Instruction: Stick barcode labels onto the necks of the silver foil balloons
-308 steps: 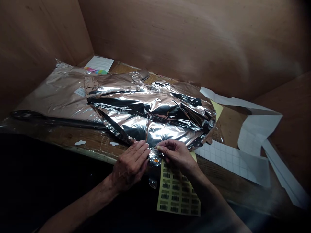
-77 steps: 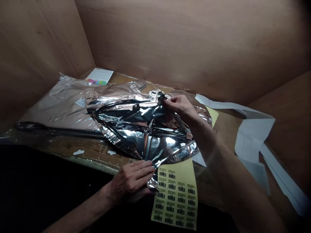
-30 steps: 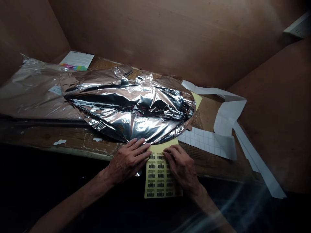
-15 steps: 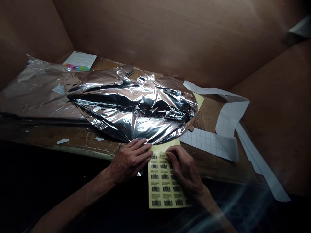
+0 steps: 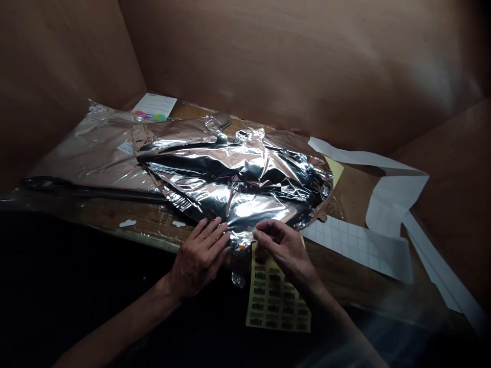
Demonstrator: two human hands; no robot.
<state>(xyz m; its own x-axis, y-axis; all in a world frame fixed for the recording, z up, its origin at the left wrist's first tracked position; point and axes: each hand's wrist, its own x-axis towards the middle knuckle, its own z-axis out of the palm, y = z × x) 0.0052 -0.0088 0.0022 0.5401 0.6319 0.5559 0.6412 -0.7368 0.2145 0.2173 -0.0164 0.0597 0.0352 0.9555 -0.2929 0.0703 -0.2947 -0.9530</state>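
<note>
A flat, shiny silver foil balloon (image 5: 238,179) lies across the bench, with a narrow foil tab (image 5: 238,278) hanging over the front edge. My left hand (image 5: 203,253) rests on the balloon's near edge, fingers stretched out and flat. Between thumb and forefinger of my right hand (image 5: 284,250) is a small pale sticker (image 5: 253,234), held at the balloon's lower edge. Below that hand a yellow sheet of barcode stickers (image 5: 274,306) overhangs the bench; its upper part is hidden by the hand and the balloon.
A clear plastic bag (image 5: 92,148) of flat foil lies at the left. Long white backing strips (image 5: 360,245) trail over the right side. A printed card (image 5: 155,106) lies at the back, and white hang tabs (image 5: 128,223) near the front edge. Wooden panels (image 5: 268,61) enclose the bench.
My right hand has lifted a sticker off the yellow sheet and brought it to the balloon's near edge. My left hand stays on the foil. The view has shifted left.
</note>
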